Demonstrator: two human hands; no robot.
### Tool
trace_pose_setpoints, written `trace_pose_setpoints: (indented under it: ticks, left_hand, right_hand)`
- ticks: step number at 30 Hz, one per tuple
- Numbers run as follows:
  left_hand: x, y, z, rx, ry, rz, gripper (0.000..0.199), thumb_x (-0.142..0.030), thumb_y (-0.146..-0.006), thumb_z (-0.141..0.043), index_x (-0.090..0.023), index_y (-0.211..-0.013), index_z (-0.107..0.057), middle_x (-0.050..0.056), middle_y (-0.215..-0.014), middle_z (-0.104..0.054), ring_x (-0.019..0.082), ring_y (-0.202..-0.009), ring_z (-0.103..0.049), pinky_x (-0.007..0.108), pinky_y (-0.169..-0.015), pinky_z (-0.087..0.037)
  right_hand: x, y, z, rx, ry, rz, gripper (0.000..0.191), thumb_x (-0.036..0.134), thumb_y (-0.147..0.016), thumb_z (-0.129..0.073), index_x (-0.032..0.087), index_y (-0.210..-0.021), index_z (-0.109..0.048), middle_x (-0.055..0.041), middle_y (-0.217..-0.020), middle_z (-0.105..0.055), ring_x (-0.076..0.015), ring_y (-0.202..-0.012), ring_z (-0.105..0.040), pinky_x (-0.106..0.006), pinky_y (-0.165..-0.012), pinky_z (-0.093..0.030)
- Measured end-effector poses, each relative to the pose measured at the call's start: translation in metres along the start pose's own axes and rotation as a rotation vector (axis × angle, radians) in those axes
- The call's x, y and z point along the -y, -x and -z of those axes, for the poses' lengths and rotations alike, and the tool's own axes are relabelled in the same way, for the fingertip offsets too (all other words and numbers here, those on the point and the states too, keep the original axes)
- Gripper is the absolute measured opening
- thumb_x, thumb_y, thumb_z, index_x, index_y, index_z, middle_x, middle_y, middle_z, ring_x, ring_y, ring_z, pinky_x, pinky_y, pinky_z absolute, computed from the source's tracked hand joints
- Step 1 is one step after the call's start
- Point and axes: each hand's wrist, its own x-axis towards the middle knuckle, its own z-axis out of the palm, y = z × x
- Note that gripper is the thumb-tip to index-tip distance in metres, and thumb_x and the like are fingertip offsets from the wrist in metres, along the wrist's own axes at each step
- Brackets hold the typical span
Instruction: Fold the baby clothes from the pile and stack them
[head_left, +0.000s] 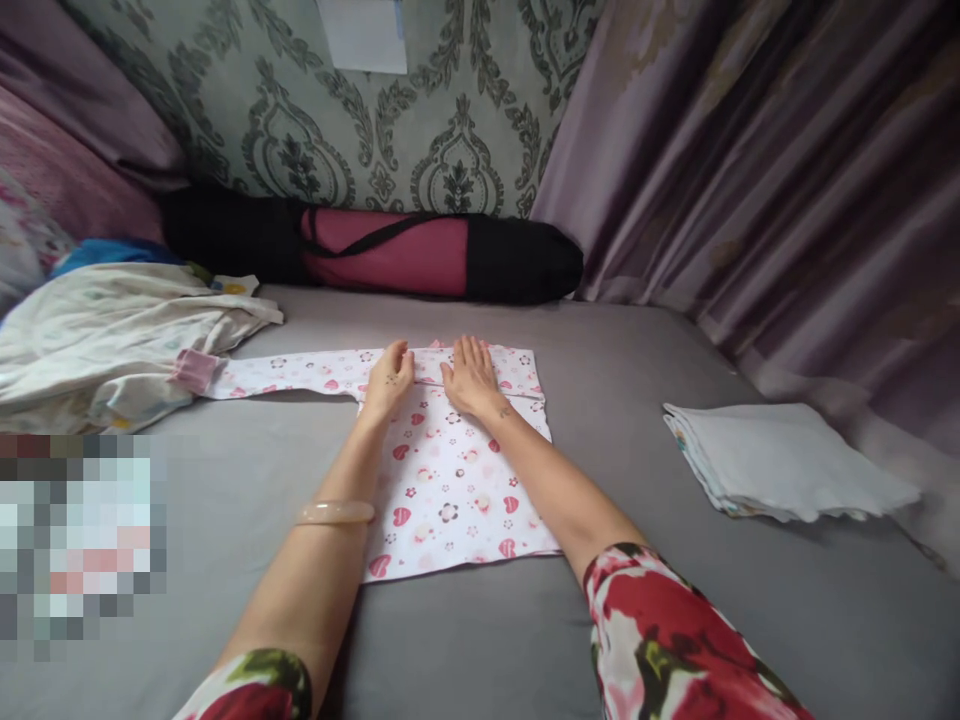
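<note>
A white long-sleeved top printed with red hearts and small flowers lies flat on the grey bed sheet. One sleeve, ending in a pink cuff, stretches out to the left. At the right, the other sleeve appears folded inward over the upper body. My right hand presses flat on that folded part, fingers extended and holding nothing. Beside it, my left hand rests on the top near the left shoulder. Its fingers are slightly bent, apart from the thumb, and nothing shows gripped in them.
Crumpled light clothes are piled at the left, touching the pink cuff. A folded white cloth lies at the right. A long black and pink bag lies along the wall. Purple curtains hang at the right. The lower left is pixelated.
</note>
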Motion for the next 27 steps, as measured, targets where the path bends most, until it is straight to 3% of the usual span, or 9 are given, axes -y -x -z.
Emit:
trace_pose_setpoints:
  ticks: [5,9,14,20,24,27]
  left_hand:
    - [0.01,0.006,-0.008,0.106,-0.158,-0.137,0.043,-0.028,-0.089,-0.043,-0.013,-0.127,-0.058,0.015,-0.125,-0.065,0.026,-0.116,-0.06,0.039,-0.103,-0.044]
    - [0.014,0.007,-0.009,0.126,-0.243,-0.236,0.041,-0.028,-0.089,-0.041,-0.013,-0.124,-0.059,0.015,-0.125,-0.064,0.026,-0.117,-0.058,0.038,-0.104,-0.044]
    - [0.018,0.007,-0.012,0.167,-0.33,-0.283,0.042,-0.033,-0.09,-0.043,-0.014,-0.125,-0.057,0.017,-0.135,-0.055,0.029,-0.127,-0.051,0.041,-0.11,-0.038]
    - [0.017,0.011,-0.012,0.223,-0.453,-0.231,0.046,-0.039,-0.093,-0.04,-0.015,-0.131,-0.052,0.019,-0.146,-0.046,0.032,-0.138,-0.037,0.051,-0.113,-0.03]
    - [0.009,0.018,-0.01,0.205,-0.469,-0.167,0.05,-0.042,-0.093,-0.04,-0.018,-0.136,-0.05,0.016,-0.151,-0.042,0.033,-0.143,-0.031,0.053,-0.116,-0.023]
    - [0.002,0.024,-0.009,0.193,-0.49,-0.136,0.053,-0.041,-0.094,-0.037,-0.017,-0.14,-0.048,0.016,-0.154,-0.039,0.033,-0.145,-0.029,0.053,-0.118,-0.019]
  right_hand:
    - [-0.011,-0.002,-0.016,0.052,0.022,-0.038,0.068,0.043,-0.1,-0.02,0.0,-0.154,-0.021,-0.0156,-0.162,-0.015,-0.025,-0.151,-0.006,-0.041,-0.121,-0.001]
    - [-0.016,0.0,0.006,0.13,-0.035,-0.024,0.066,0.044,-0.101,-0.017,0.006,-0.155,-0.021,-0.0123,-0.163,-0.015,-0.0228,-0.151,-0.006,-0.04,-0.121,-0.004]
    - [-0.044,0.011,0.018,0.016,0.019,-0.114,0.067,0.043,-0.1,-0.018,0.005,-0.155,-0.019,-0.0134,-0.163,-0.012,-0.0251,-0.151,-0.004,-0.043,-0.121,-0.002]
    - [-0.062,0.01,-0.001,0.013,0.061,-0.169,0.068,0.042,-0.1,-0.02,0.001,-0.154,-0.019,-0.0158,-0.162,-0.015,-0.026,-0.15,-0.008,-0.042,-0.121,-0.004]
    - [-0.063,0.011,0.014,0.088,0.018,-0.163,0.068,0.043,-0.1,-0.017,0.005,-0.155,-0.017,-0.0134,-0.163,-0.013,-0.0242,-0.151,-0.007,-0.041,-0.121,-0.005]
    - [-0.072,0.02,0.028,0.061,0.028,-0.189,0.067,0.044,-0.099,-0.016,0.007,-0.156,-0.017,-0.0138,-0.163,-0.015,-0.0255,-0.15,-0.009,-0.044,-0.12,-0.007]
